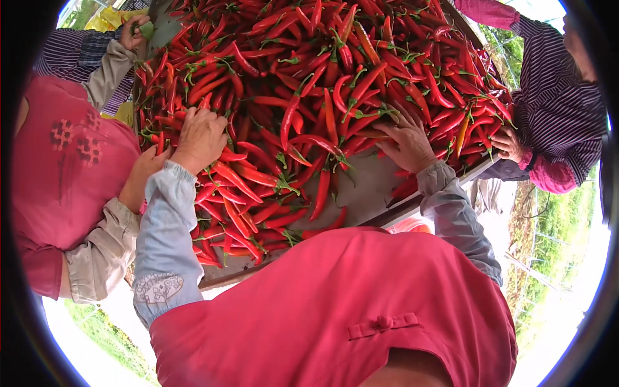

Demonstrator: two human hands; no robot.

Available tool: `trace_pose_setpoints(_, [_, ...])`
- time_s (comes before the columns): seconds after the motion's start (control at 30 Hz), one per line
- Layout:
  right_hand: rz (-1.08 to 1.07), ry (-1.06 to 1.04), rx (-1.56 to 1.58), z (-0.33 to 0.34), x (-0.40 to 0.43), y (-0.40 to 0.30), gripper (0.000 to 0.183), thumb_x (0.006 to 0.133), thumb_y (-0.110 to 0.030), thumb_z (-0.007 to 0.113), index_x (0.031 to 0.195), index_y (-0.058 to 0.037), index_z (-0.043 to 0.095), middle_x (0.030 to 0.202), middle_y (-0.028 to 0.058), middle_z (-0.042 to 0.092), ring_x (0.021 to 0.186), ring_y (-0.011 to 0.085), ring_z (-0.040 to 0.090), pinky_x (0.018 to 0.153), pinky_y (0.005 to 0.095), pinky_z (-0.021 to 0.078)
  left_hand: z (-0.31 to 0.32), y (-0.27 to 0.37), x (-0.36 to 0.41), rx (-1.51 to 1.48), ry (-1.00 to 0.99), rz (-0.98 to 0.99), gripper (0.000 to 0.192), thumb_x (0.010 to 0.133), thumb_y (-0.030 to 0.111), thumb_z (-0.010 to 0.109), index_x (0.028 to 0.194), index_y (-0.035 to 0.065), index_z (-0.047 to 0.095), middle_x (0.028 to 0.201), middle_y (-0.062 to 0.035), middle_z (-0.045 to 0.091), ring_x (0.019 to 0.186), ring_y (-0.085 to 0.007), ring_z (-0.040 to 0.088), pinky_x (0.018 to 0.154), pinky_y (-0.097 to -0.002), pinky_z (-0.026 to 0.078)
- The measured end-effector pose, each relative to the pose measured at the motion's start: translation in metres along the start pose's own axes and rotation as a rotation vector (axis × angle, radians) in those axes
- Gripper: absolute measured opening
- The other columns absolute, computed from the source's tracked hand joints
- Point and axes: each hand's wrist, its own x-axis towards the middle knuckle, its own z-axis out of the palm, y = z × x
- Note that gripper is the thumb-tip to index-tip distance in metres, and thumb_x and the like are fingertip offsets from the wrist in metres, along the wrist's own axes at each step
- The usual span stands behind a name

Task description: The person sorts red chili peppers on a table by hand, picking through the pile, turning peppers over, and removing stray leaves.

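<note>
A deep heap of red chili peppers (309,92) with green stems covers most of the table (360,179) before me. My left hand (202,140) rests palm down on the left part of the heap. Its fingers are curled and their tips hidden, so I cannot tell whether it grips a pepper. On the right, my right hand (407,140) lies against the heap with its fingers apart, touching peppers and green stems. Between my forearms, a looser pile of chili peppers (242,208) lies near the table's front edge, beside a bare grey patch of tabletop.
A raised rim (401,211) borders the table. At my left, a co-worker's hand (154,164) is close to my left wrist. Another person's hand (136,31) holds a green leaf at the upper left. On the right, a striped-sleeved person's hand (508,143) touches the heap's edge.
</note>
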Motion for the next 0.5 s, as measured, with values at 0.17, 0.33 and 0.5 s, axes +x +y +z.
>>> trace_pose_setpoints(0.17, [0.015, 0.081, 0.073, -0.008, -0.033, 0.003, 0.04, 0.082, -0.022, 0.07, 0.12, -0.015, 0.065, 0.148, 0.0122, 0.044, 0.142, 0.0348, 0.034, 0.112, 0.0518, 0.0288, -0.022, 0.01, -0.021, -0.075, -0.11, 0.042, 0.019, 0.085, 0.022, 0.063, 0.081, 0.006, 0.071, 0.088, -0.009, 0.066, 0.102, -0.0265, 0.059, 0.1, -0.0489, 0.037])
trace_pose_setpoints(0.33, [0.053, 0.126, 0.173, -0.016, -0.056, -0.022, 0.038, 0.079, -0.014, 0.069, 0.117, -0.011, 0.065, 0.14, 0.0133, 0.052, 0.135, 0.0365, 0.043, 0.109, 0.0498, 0.0352, -0.03, 0.002, 0.013, -0.404, -0.222, -0.13, 0.019, 0.087, 0.021, 0.061, 0.085, 0.0067, 0.073, 0.088, -0.0098, 0.063, 0.104, -0.0258, 0.06, 0.09, -0.0455, 0.048])
trace_pose_setpoints(0.5, [0.062, 0.191, 0.216, -0.005, -0.069, -0.035, 0.038, 0.076, -0.007, 0.066, 0.114, -0.0078, 0.064, 0.13, 0.0127, 0.058, 0.131, 0.0363, 0.048, 0.105, 0.049, 0.0394, 0.012, -0.012, 0.061, 0.073, -0.006, -0.016, 0.016, 0.083, 0.016, 0.061, 0.089, 0.0098, 0.075, 0.1, -0.0114, 0.062, 0.104, -0.0295, 0.058, 0.086, -0.043, 0.05])
